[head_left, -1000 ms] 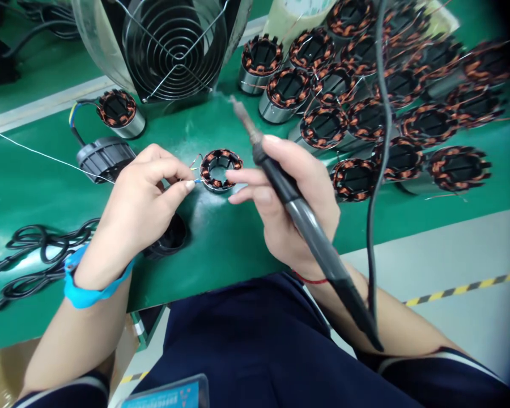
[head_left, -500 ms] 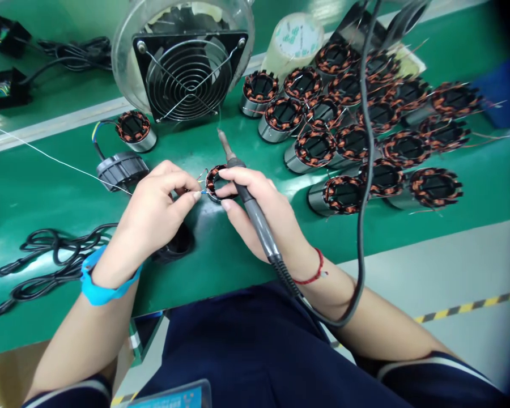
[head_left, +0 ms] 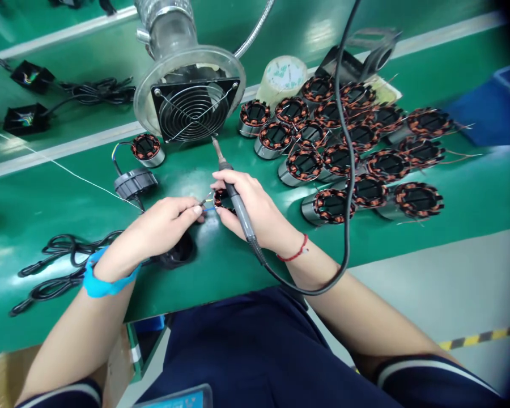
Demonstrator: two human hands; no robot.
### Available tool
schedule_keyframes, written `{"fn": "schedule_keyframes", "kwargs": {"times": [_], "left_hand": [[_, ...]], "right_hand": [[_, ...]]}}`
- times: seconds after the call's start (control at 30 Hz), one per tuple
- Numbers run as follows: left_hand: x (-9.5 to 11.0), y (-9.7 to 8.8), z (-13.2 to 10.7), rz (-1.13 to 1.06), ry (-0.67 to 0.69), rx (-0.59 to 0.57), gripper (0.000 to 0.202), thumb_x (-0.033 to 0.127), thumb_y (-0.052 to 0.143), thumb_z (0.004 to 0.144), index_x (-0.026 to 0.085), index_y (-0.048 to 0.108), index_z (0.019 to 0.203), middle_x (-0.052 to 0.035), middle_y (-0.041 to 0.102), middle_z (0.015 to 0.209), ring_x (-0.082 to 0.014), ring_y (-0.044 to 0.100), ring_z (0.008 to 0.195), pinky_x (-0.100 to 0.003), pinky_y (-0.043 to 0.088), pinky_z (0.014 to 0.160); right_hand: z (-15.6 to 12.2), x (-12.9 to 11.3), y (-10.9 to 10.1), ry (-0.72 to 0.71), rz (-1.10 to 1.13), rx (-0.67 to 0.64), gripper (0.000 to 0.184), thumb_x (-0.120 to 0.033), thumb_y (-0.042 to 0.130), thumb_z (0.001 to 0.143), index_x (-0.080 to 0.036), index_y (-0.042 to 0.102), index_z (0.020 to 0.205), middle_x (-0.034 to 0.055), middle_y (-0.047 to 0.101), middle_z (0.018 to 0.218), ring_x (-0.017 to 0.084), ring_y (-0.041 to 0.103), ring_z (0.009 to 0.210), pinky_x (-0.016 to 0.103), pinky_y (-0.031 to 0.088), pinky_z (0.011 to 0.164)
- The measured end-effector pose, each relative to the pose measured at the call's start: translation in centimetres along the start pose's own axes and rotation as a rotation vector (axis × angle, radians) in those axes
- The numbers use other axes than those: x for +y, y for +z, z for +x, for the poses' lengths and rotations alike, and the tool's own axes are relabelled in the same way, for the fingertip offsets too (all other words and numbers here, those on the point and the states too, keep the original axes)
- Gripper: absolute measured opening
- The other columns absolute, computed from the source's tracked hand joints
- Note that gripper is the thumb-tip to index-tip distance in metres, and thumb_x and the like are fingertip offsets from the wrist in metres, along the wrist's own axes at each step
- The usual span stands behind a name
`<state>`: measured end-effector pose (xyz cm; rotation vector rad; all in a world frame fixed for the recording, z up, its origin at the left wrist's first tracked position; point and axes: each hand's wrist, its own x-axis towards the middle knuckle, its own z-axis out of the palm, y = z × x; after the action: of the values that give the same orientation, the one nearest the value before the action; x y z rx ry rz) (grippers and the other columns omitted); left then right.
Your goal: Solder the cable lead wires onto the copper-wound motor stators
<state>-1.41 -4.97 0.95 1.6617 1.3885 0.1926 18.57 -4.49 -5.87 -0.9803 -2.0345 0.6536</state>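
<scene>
My left hand (head_left: 164,224) pinches thin coloured wires (head_left: 207,205) that lead to a small copper-wound stator (head_left: 221,199) on the green bench. My right hand (head_left: 255,207) is closed around a soldering iron (head_left: 233,190), lying across the palm with its tip pointing away toward the fan. The right fingers also rest on the stator and hide most of it. A blue band sits on my left wrist, a red string on my right. The iron's black cord (head_left: 346,170) loops off to the right and upward.
A caged extractor fan (head_left: 191,107) with a duct stands behind the hands. Several stators (head_left: 344,147) crowd the right of the green bench (head_left: 46,209). A single stator (head_left: 147,148), a black cap (head_left: 135,182), black cables (head_left: 55,266) and a tape roll (head_left: 281,76) lie around.
The view has pulled back and up. My right hand has closed in onto the stator, covering it, with the iron laid flatter. My left hand keeps its pinch on the wires.
</scene>
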Motion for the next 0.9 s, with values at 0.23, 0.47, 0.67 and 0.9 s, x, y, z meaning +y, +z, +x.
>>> {"fn": "schedule_keyframes", "kwargs": {"times": [0.23,0.47,0.67,0.9], "left_hand": [[0.6,0.3,0.6,-0.552,-0.256,-0.104,0.024,0.037,0.06,0.085,0.017,0.062,0.073,-0.001,0.065,0.066,-0.0133,0.059,0.067,-0.025,0.043,0.07],[1.4,0.8,1.8,-0.461,-0.303,0.027,0.023,0.037,0.074,0.07,0.015,0.068,0.067,0.0046,0.048,0.048,-0.0067,0.034,0.047,-0.023,0.023,0.05],[2.6,1.4,2.3,-0.377,-0.305,0.091,0.03,0.044,0.076,0.066,0.015,0.072,0.073,0.0009,0.06,0.06,-0.0099,0.04,0.055,-0.025,0.027,0.052],[2.4,-0.4,1.4,-0.326,-0.33,-0.041,0.026,0.037,0.066,0.078,0.016,0.059,0.065,0.0031,0.05,0.057,-0.0089,0.042,0.056,-0.022,0.031,0.056]], "right_hand": [[-1.7,0.2,-0.8,-0.023,0.057,0.012,0.052,-0.022,0.062,0.081,-0.02,0.043,0.129,0.0085,0.067,0.111,0.026,0.059,0.105,0.044,0.046,0.09],[-2.0,0.2,-1.0,-0.023,0.111,0.039,0.048,-0.027,0.061,0.082,-0.021,0.044,0.127,0.0082,0.068,0.109,0.026,0.061,0.103,0.043,0.045,0.091],[-1.9,0.2,-1.3,-0.047,0.122,0.059,0.047,-0.022,0.059,0.082,-0.019,0.045,0.127,0.0075,0.069,0.109,0.025,0.061,0.101,0.041,0.044,0.091],[-1.8,0.1,-1.4,-0.006,0.089,0.053,0.046,-0.018,0.052,0.083,-0.018,0.045,0.129,0.0089,0.068,0.111,0.026,0.059,0.101,0.042,0.045,0.088]]}}
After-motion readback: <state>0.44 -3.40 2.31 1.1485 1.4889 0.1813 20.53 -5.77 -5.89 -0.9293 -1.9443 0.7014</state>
